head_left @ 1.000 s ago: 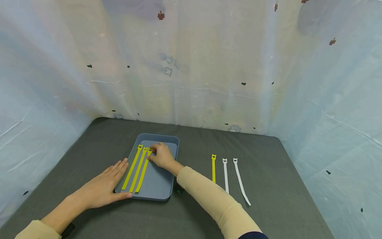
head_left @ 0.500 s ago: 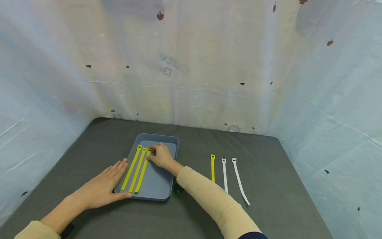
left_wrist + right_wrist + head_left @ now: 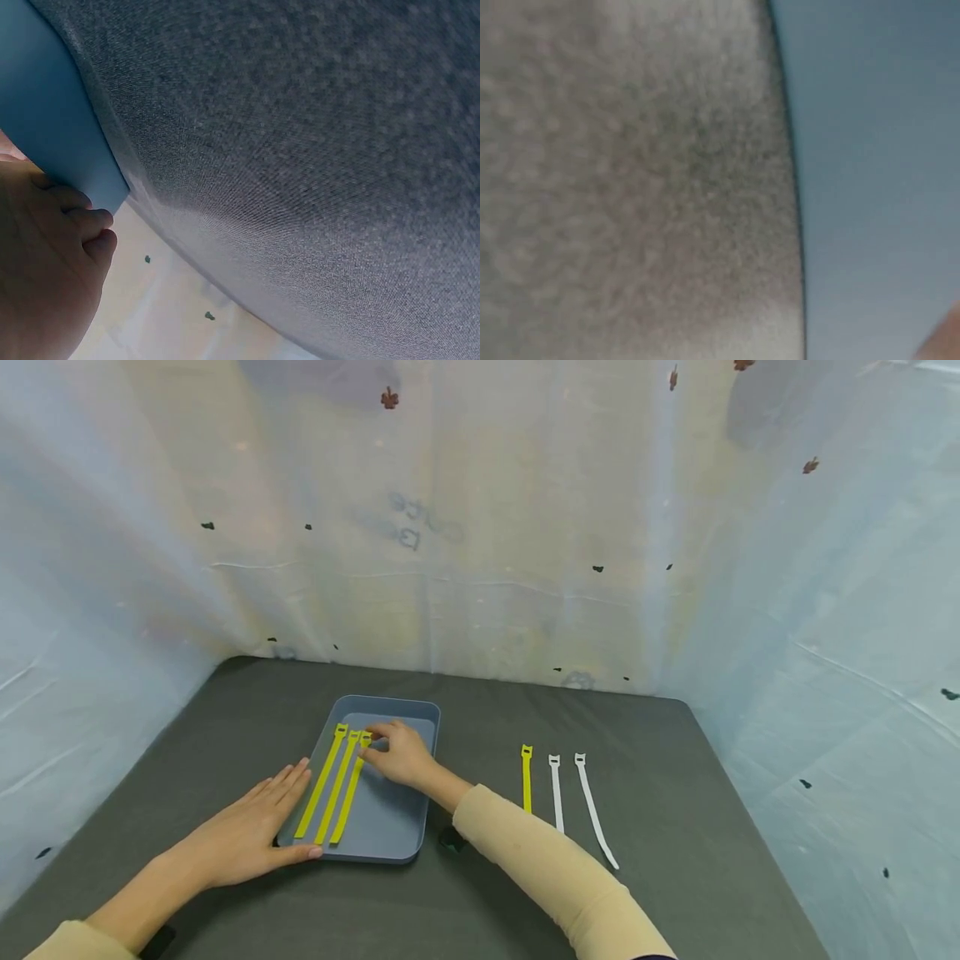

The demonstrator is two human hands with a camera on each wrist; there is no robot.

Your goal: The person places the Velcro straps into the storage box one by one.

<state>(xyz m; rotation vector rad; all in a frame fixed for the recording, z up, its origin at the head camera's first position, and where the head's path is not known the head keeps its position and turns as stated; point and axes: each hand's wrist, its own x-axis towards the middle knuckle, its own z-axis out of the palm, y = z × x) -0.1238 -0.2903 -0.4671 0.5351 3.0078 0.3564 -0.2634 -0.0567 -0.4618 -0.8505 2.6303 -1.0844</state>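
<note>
A blue-grey tray (image 3: 397,827) lies on the dark cloth, with three yellow cable ties side by side in its left half. My left hand (image 3: 243,831) braces the tray's left side and near corner, fingers straight and thumb spread; in the left wrist view the hand (image 3: 49,255) is against the tray wall (image 3: 67,127). Over the tray is my right hand (image 3: 405,756), thumb and forefinger apart around the slotted head of the rightmost yellow cable tie (image 3: 348,797). That tie lies flat. The right wrist view shows mostly tray (image 3: 877,165) and blurred cloth.
To the right of the tray, a yellow cable tie (image 3: 527,777) and two white ones, a straight one (image 3: 556,793) and a curved one (image 3: 595,810), lie on the cloth. The right sleeve (image 3: 555,868) covers some lower ends. Plastic sheeting (image 3: 480,527) surrounds the table.
The view has shifted slightly. My right forearm has drawn a little to the right, and the right fingers look looser at the tie's head. The left hand and ties stay put.
</note>
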